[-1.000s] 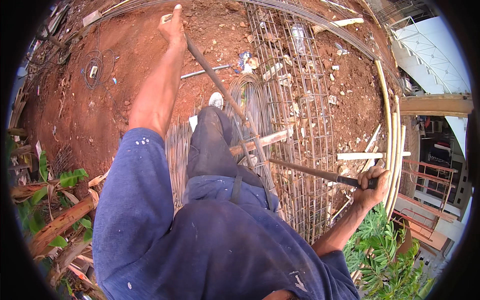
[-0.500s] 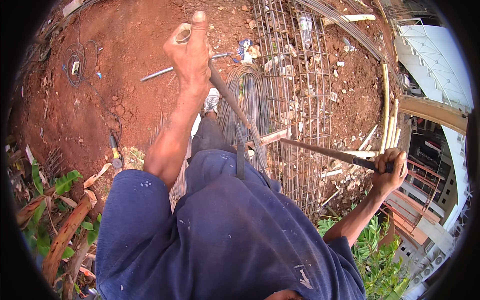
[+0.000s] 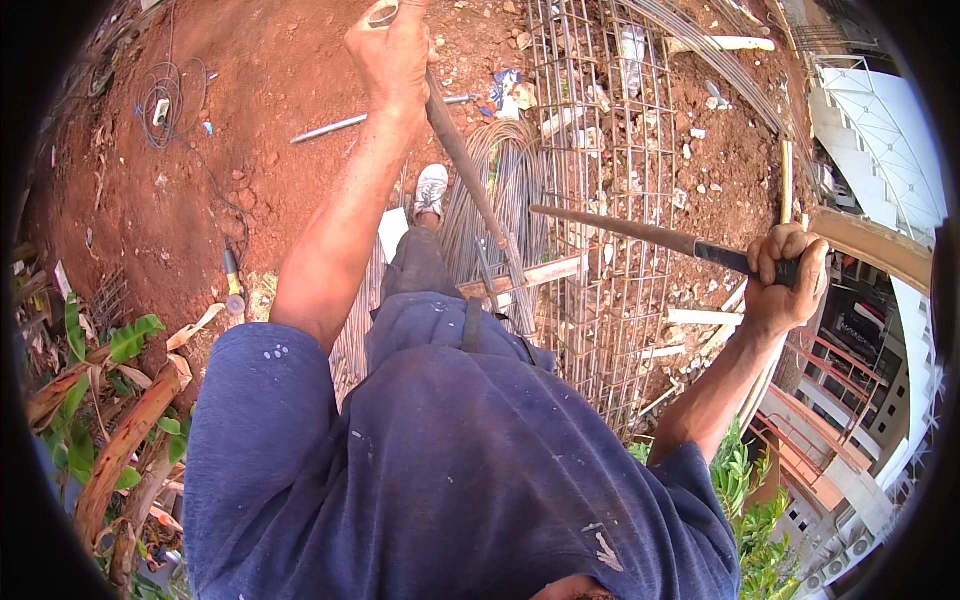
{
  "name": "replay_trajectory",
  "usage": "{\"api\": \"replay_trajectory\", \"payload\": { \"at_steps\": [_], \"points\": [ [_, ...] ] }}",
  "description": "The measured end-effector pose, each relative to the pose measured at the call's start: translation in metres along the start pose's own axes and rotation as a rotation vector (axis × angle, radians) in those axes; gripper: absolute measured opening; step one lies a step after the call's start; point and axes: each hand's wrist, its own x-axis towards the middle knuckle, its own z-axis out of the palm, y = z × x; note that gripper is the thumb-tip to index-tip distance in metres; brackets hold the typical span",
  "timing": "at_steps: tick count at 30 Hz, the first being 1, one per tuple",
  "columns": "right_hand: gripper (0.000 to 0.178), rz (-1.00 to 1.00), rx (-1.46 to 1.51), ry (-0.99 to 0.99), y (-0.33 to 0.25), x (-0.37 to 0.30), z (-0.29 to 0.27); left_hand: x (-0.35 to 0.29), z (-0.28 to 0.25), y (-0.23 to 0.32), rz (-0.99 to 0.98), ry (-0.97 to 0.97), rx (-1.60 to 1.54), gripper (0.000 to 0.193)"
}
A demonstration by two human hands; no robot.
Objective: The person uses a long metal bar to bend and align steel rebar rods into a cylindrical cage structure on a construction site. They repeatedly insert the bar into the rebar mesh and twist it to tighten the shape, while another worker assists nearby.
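Observation:
My left hand (image 3: 393, 75), stretched far forward, is wrapped round the upper end of a rusty hollow metal pipe (image 3: 462, 160). The pipe's round open mouth shows above the fist. Its lower end slants to a metal piece (image 3: 518, 275) beside a wooden board (image 3: 548, 273). Out to the right, my right hand (image 3: 787, 268) is closed on the black grip of a long brown bar (image 3: 630, 228). That bar points left, its far tip above the rebar cage (image 3: 608, 130) and apart from the pipe. A bundle of bent steel rods (image 3: 495, 165) lies below the pipe.
My shoe (image 3: 431, 188) stands on red soil near the rods. A grey tube (image 3: 330, 129) lies ahead. At left are an angle grinder (image 3: 234, 285) and a coiled cable (image 3: 165, 105). Plants grow at lower left. A building with scaffolding (image 3: 810, 440) lies at right.
The bar in my right hand has swung, its far tip moving forward and left, away from the board. My left hand with the pipe sits slightly farther forward. Both hands keep their hold.

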Motion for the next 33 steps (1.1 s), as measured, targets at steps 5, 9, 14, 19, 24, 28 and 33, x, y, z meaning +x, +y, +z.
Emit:
{"api": "replay_trajectory", "payload": {
  "at_steps": [5,9,14,19,24,28,33],
  "points": [
    [0.039,0.154,-0.004,-0.156,0.013,0.069,0.043,0.002,-0.009,-0.019,0.016,0.036,0.016,0.038],
    [0.041,0.231,-0.059,-0.298,0.099,0.109,0.094,-0.005,-0.016,-0.011,-0.014,0.050,-0.046,0.038],
    [0.038,0.471,-0.277,-0.300,0.247,0.085,0.141,-0.010,-0.015,-0.001,-0.086,0.076,-0.100,0.042],
    [0.032,0.425,-0.154,-0.232,0.322,0.059,0.131,-0.016,-0.011,0.002,-0.101,0.081,-0.087,0.041],
    [0.039,0.154,-0.289,-0.014,0.385,0.028,0.138,-0.016,-0.013,0.004,-0.089,0.020,-0.150,0.040],
    [0.038,0.177,-0.331,-0.105,0.415,0.069,0.145,-0.015,-0.011,0.000,-0.048,0.024,-0.138,0.034],
    [0.041,-0.002,-0.260,-0.293,0.360,0.153,0.179,-0.018,-0.002,-0.002,-0.012,0.027,-0.115,0.030]
  ]
}}
